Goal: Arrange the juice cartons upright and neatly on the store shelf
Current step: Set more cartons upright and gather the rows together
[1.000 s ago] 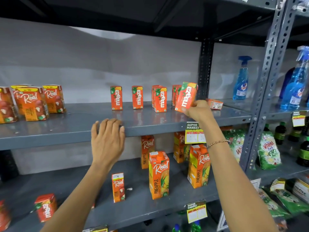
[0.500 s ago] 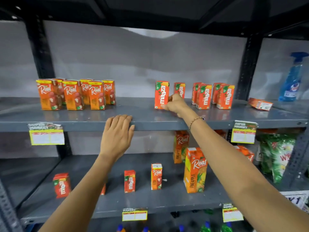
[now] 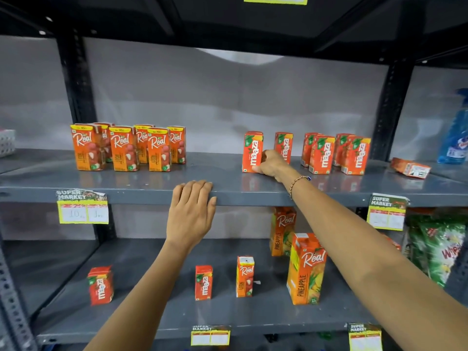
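Note:
My right hand [image 3: 271, 164] grips the lower right side of a small upright orange Maaza carton [image 3: 251, 151] on the grey upper shelf [image 3: 217, 181]. More upright Maaza cartons [image 3: 335, 154] stand in a loose row to its right, and one Maaza carton [image 3: 410, 168] lies flat at the far right. Several Real litchi cartons [image 3: 126, 148] stand grouped at the shelf's left. My left hand [image 3: 191, 214] rests flat over the shelf's front edge, holding nothing.
The lower shelf [image 3: 162, 315] carries scattered Maaza cartons [image 3: 100, 285], a small Real carton [image 3: 245, 276] and tall Real pineapple cartons [image 3: 306, 269]. A blue spray bottle [image 3: 454, 133] and green detergent bags [image 3: 440, 247] sit at the right. Price tags [image 3: 83, 207] hang from shelf edges.
My right hand set down the Maaza carton it held tilted in the air, then moved left to grip the leftmost upright Maaza carton. The view shifted left; my left hand stayed on the shelf edge.

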The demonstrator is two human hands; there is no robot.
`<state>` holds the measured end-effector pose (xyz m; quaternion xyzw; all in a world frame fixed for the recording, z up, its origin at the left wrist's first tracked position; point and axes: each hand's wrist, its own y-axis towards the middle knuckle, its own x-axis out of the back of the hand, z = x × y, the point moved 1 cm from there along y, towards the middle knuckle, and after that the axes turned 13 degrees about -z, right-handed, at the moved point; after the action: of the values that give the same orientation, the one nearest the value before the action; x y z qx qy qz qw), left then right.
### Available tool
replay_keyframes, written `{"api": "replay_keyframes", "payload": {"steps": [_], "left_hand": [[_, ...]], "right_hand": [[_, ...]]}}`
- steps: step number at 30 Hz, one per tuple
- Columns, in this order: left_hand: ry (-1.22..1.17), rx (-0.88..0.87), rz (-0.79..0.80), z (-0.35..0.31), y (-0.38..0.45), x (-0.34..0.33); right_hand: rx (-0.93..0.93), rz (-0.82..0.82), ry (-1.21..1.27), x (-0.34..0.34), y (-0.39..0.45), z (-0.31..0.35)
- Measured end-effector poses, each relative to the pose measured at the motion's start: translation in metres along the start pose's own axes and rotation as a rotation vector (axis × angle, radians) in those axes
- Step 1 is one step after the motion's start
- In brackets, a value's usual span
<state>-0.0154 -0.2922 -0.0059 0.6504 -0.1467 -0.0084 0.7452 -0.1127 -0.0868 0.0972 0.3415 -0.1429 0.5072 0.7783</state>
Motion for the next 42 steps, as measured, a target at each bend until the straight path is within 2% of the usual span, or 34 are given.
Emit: {"api": "replay_keyframes", "payload": {"steps": [7,10,13,20,22,27,31,35,39,42], "left_hand": [[-0.016,0.041,0.012,-0.003,0.001,0.002],[-0.03,0.175,0.013,-0.013,0.006,0.006],[-0.072,0.235,0.008,-0.037,0.012,0.006],[-0.164,0.037,0.117,-0.164,0.028,-0.013],[-0.191,0.012,0.124,-0.198,0.034,-0.021],[-0.167,-0.046,0.147,-0.263,0.049,-0.043],[-0.162,-0.036,0.08,-0.287,0.053,-0.058],[-0.131,-0.053,-0.012,-0.287,0.048,-0.068],[-0.126,-0.041,-0.068,-0.289,0.047,-0.072],[-0.126,-0.03,-0.097,-0.291,0.046,-0.073]], "right_hand": [[-0.011,0.077,0.034,0.005,0.001,-0.004],[0.004,0.062,0.085,0.019,-0.008,-0.011],[0.055,-0.08,0.252,0.046,-0.022,-0.029],[0.075,-0.47,0.413,0.161,-0.019,-0.104],[0.033,-0.563,0.393,0.197,-0.011,-0.139],[-0.204,-0.789,0.267,0.267,0.012,-0.23],[-0.404,-0.765,0.178,0.29,0.04,-0.266],[-0.401,-0.59,0.244,0.294,0.074,-0.281],[-0.415,-0.575,0.221,0.29,0.085,-0.283],[-0.399,-0.573,0.112,0.286,0.078,-0.276]]}}
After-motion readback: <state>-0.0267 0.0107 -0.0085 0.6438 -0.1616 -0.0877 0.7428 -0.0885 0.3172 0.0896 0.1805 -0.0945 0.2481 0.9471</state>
